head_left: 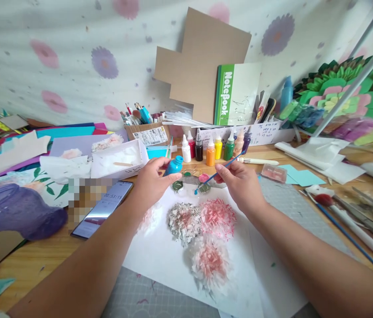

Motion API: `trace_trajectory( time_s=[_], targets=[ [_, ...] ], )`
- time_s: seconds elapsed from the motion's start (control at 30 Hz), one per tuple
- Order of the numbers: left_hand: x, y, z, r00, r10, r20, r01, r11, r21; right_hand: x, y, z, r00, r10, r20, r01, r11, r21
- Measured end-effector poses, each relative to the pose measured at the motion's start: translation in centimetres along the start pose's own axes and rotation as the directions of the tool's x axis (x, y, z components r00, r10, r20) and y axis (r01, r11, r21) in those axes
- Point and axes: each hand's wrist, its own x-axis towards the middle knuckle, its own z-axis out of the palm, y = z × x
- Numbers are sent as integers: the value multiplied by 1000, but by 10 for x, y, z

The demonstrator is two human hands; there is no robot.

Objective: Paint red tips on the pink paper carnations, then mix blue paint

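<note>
My left hand (153, 181) is closed round a small blue paint bottle (174, 166), held tilted above the table. My right hand (239, 182) pinches a thin blue paintbrush (221, 170) whose tip points down-left toward small round paint wells (190, 185) holding green and pink. Just below both hands lies a white sheet (169, 260) with three fluffy paper flowers: a grey-white one (182, 221), a pink one (217, 216) and a paler pink one (210, 260).
A row of coloured paint bottles (214, 148) stands behind the hands. A phone (103, 208) lies at the left beside a purple container (14, 214). Brushes (345, 221) lie at the right. A green notebook (235, 93), cardboard and paper flowers stand at the back.
</note>
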Motion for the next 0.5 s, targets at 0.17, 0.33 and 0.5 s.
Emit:
trace_trajectory(
  time_s=[0.17, 0.33, 0.5],
  targets=[
    [4, 7, -3, 998, -26, -55, 20, 993, -114, 2, -3, 2, 998, 34, -44, -28, 991, 127],
    [29, 40, 6, 995, 7, 101, 13, 981, -193, 22, -17, -18, 977, 66, -204, 18, 923, 383],
    [57, 66, 59, 957, 5, 289, 31, 992, -120, 47, -32, -61, 903, 172, -394, 118, 782, 612]
  ],
)
